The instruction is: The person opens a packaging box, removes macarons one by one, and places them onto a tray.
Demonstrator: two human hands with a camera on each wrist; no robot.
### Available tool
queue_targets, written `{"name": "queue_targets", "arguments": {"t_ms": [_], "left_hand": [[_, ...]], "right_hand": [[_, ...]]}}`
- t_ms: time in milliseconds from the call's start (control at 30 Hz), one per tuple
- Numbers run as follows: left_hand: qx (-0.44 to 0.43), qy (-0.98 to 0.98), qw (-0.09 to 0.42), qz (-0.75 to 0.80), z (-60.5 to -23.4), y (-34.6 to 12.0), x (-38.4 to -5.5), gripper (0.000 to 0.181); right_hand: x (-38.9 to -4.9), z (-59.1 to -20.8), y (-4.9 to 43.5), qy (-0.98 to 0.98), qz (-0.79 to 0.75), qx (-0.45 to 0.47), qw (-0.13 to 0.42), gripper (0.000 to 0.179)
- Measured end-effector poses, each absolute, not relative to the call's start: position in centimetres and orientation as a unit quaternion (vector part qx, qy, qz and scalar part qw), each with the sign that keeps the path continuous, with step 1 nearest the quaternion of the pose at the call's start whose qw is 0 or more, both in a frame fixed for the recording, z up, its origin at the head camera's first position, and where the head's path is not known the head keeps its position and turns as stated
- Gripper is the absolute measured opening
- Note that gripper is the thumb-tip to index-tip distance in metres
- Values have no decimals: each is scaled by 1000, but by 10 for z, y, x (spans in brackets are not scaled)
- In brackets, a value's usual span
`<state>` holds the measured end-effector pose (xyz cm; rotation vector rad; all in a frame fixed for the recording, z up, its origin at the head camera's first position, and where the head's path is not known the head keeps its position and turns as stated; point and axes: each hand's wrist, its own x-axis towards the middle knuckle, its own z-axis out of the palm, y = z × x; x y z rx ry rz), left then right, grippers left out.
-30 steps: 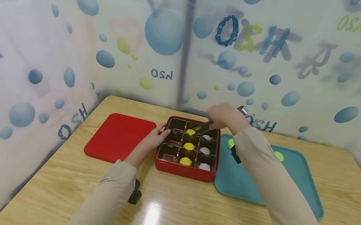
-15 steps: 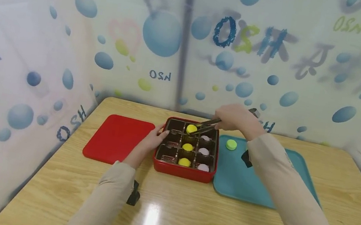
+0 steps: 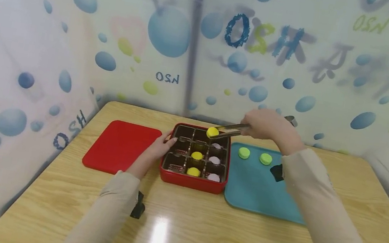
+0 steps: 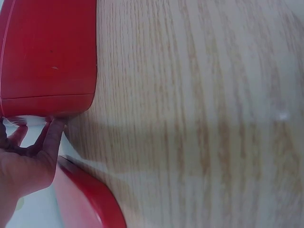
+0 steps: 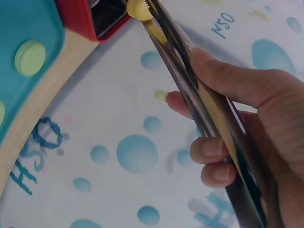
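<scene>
Grips the tongs (image 3: 232, 132) in the right hand (image 3: 264, 123), with the thumb along one side and the fingers curled round the other, probably because a squeeze there brings the tips together without much force. Pinches a yellow macaron (image 3: 212, 132) between the tips, likely to spare something small and soft from a direct touch. Holds it over the far part of the box (image 3: 192, 182), around the border of the middle and right columns; cannot tell from these views how high above the dividers. Places that macaron to the left of the right hand, a tong's length off, and to the right of and a little beyond the left hand (image 3: 161, 146), touching neither.

Rests the left hand against the left wall of the box, with fingers mostly straight and the thumb by the rim, not closing round anything; seems meant as a brace against sliding on the desk (image 3: 218, 236).

Has the box set between the red lid (image 3: 121, 148), flat at left, and the teal tray (image 3: 263, 196) at right, perhaps for a short reach either way. Has two green macarons (image 3: 244, 153) apart on the tray, near its far edge. Contains two other yellow macarons (image 3: 196, 156) in the middle column and lilac macarons (image 3: 214, 160) down the right, apparently sorted by colour.
</scene>
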<state>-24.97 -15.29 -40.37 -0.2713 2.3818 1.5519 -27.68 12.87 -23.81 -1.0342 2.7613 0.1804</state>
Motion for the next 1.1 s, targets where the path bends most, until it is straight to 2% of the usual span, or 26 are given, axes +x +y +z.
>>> {"name": "queue_targets", "arguments": {"t_ms": [533,733,967,1100], "left_hand": [[-92,824,147,540,-403,-152,-251,57],[-88,831,144,530,-406,-152,-252,57],[-63,844,131,516,-436,-165,-269,65],[-82,845,139,510,-425,-160,-266,62]], "right_hand": [[-261,-229,178,948,81,-289,105,12],[-259,-238,191,948,99,-275,128,22],[-255,-244,195,940,115,-281,158,26],[-253,-248,196,939,106,-276,174,27]]}}
